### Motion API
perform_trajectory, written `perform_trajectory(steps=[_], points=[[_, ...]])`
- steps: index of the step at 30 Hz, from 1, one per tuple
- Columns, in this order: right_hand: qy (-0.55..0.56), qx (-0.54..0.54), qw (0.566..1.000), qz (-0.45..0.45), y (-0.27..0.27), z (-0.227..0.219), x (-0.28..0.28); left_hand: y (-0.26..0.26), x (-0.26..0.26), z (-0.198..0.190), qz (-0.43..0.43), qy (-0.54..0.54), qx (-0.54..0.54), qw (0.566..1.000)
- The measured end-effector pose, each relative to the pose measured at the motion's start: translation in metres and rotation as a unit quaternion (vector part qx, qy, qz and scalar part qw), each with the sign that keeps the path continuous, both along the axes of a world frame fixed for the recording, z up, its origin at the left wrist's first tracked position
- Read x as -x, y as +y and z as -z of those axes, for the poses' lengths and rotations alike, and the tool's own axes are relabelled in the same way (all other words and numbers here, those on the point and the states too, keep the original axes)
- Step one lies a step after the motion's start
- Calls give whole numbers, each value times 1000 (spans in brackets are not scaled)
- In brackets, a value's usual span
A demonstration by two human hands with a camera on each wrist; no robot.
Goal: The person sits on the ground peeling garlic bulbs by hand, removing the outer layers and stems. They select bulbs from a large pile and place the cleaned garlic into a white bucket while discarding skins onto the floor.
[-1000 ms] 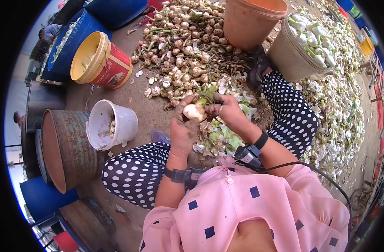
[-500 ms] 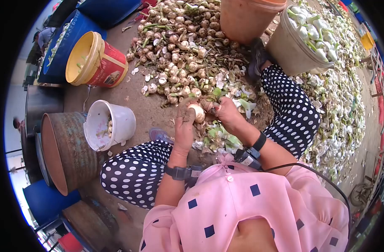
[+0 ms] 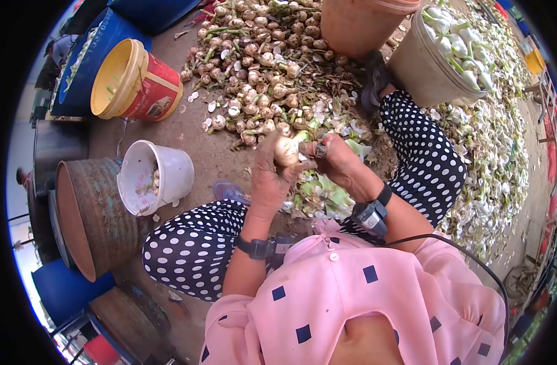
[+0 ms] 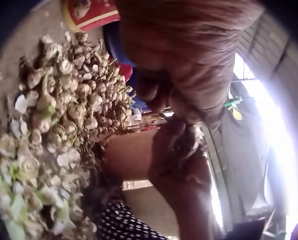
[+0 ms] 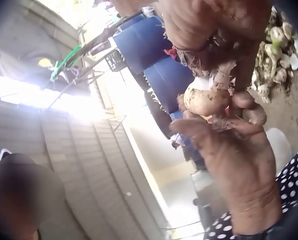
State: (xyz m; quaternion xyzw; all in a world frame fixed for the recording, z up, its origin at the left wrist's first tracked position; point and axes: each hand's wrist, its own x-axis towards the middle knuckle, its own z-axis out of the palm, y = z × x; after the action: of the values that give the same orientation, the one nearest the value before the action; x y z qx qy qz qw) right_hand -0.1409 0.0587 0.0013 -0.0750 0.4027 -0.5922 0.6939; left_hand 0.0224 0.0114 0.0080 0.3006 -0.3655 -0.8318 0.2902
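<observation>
A garlic bulb [image 3: 287, 152] with a pale, soil-flecked skin is held in the left hand [image 3: 268, 182], fingers and thumb around it. Its green stem [image 3: 301, 135] points up and to the right. Close against the bulb's right side is the right hand [image 3: 340, 161], its fingers curled. In the right wrist view the bulb [image 5: 205, 102] sits between the two hands, and the right hand [image 5: 216, 25] pinches torn outer skin [image 5: 224, 75] beside it. The left wrist view has the back of the left hand [image 4: 189, 55] hiding the bulb.
A heap of unpeeled garlic [image 3: 254, 73] lies ahead, with loose peelings [image 3: 321, 198] nearer the knees. A bucket of cleaned garlic [image 3: 421, 67] and an orange bucket [image 3: 357, 27] stand at the right. Leftward are a yellow-red bucket [image 3: 154, 91], a white bucket [image 3: 178, 176] and a rusty drum [image 3: 105, 213].
The hands have turned the garlic bulb about. The right hand has moved away from the bulb's top and come back against its right side; the left hand keeps hold of it.
</observation>
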Motion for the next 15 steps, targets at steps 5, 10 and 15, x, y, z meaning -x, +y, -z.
perform_trajectory(steps=[5, 10, 15], points=[[487, 213, 843, -84, -2, 4, 7, -10, -4, 2, 49, 80, -182, 979], [344, 130, 928, -54, 0, 4, -5, 6, 7, -4, -54, -144, -49, 987], [103, 77, 991, -41, 6, 1, 3, 1, -7, -23, 34, -89, 45, 994]])
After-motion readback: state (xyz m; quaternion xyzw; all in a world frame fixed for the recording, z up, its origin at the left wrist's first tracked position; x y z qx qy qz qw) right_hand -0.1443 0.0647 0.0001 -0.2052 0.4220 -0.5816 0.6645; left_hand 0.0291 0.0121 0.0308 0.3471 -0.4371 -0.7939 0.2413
